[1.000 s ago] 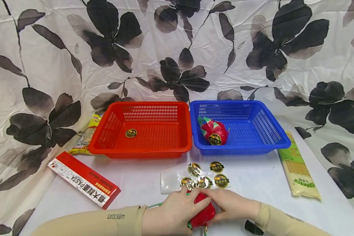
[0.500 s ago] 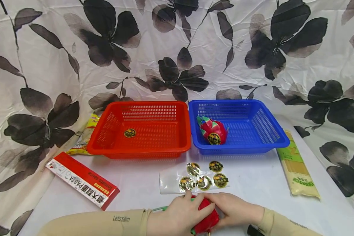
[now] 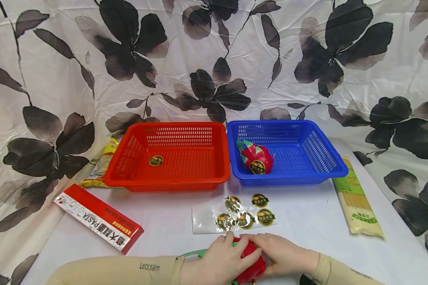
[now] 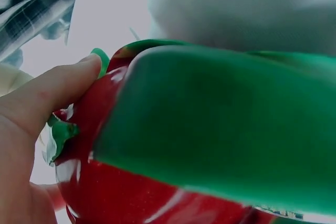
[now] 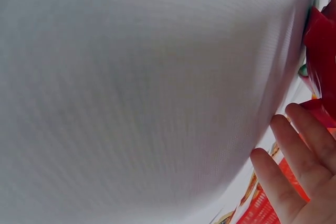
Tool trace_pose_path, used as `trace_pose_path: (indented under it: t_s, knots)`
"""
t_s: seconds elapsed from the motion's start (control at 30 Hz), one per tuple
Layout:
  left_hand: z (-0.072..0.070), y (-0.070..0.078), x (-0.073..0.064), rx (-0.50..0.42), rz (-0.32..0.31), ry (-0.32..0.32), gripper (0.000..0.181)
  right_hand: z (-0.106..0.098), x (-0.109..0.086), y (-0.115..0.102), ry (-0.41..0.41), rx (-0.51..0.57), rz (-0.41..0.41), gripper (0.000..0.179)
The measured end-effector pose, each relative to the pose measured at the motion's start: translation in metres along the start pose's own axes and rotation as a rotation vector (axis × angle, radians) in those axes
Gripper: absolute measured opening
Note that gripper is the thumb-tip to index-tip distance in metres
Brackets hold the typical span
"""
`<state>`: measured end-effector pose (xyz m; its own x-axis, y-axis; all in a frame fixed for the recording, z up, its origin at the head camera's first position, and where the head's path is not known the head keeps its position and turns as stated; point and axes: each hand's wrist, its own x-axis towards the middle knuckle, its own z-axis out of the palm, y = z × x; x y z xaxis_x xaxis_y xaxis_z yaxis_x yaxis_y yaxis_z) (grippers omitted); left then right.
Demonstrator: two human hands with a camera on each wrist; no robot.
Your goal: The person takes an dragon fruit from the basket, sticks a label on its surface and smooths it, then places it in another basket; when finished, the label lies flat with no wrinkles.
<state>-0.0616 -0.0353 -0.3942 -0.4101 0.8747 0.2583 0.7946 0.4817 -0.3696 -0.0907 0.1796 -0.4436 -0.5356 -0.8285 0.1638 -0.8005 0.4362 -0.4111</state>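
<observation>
Low in the head view, a red dragon fruit [image 3: 254,270] with green leaf tips is held between both hands. My left hand [image 3: 221,259] curls over it from the left, its fingers spread across the top. From the right, my right hand [image 3: 287,254] grips its side with fingers and thumb. Large in the left wrist view, the glossy dragon fruit [image 4: 147,195] shows a broad green leaf and a digit pressing its side. In the right wrist view, three of the right hand's fingers [image 5: 302,150] extend below the fruit's red edge. A clear sheet of round fruit stickers [image 3: 210,219] lies just beyond the hands.
A red basket [image 3: 167,184] holds a round sticker. Beside it, a blue basket [image 3: 296,180] contains another dragon fruit [image 3: 256,156] bearing a sticker. A pasta box [image 3: 100,217] and yellow packet [image 3: 101,166] lie left; a noodle packet [image 3: 358,198] lies right. A small black object [image 3: 306,280] is by the right wrist.
Both hands and the held dragon fruit have shifted slightly right and down in the view. The grip looks much the same; baskets and stickers keep their places.
</observation>
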Motion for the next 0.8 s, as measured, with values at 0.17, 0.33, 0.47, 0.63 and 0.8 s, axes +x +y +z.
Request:
trace_pose_path:
  t_s: [0.17,0.33,0.47,0.63,0.8]
  knots:
    - [0.002,0.001,-0.001,-0.007,-0.010,-0.005,0.063,0.002,-0.001,0.001,-0.010,0.004,0.007,0.075]
    - [0.000,-0.001,-0.002,-0.091,-0.012,-0.102,0.071,0.001,-0.001,0.002,-0.031,0.007,0.018,0.079]
    - [-0.006,-0.008,-0.001,-0.181,-0.026,-0.209,0.079,-0.003,0.000,0.002,-0.054,-0.001,0.022,0.080]
    - [-0.013,-0.021,0.002,-0.314,-0.109,-0.222,0.074,-0.011,0.003,0.007,-0.082,-0.033,-0.013,0.067]
    - [-0.010,-0.041,0.007,-0.404,-0.236,-0.173,0.057,-0.021,0.009,0.014,-0.130,-0.002,0.012,0.051]
